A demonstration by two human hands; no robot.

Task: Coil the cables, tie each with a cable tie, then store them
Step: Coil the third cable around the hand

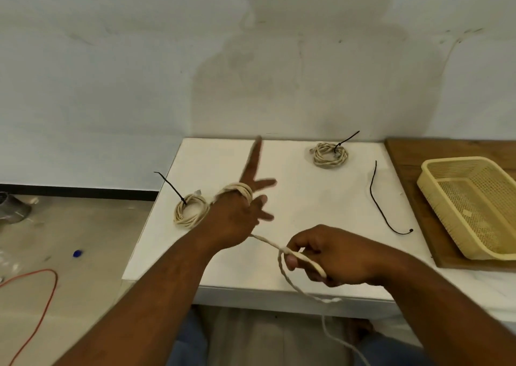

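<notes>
Right hand (335,257): nearest item, over the near edge of the white desk (307,198). Grip closed, thumb and fingers pinching the cream cable (266,242).
Cream cable: ran from that pinch to the left hand (237,217); its free end hung below the desk edge.
Left hand: grip open, fingers straight and spread, several turns of the cable wound round them.
Near coil (190,212): on the desk just left of the left hand, bound with a black tie.
Far coil (330,155): at the desk's back, likewise tied.
Loose cable tie (374,195): black, lay on the desk, right side.
Basket (427,187): yellow, stood on a wooden board (405,153) at the right.
</notes>
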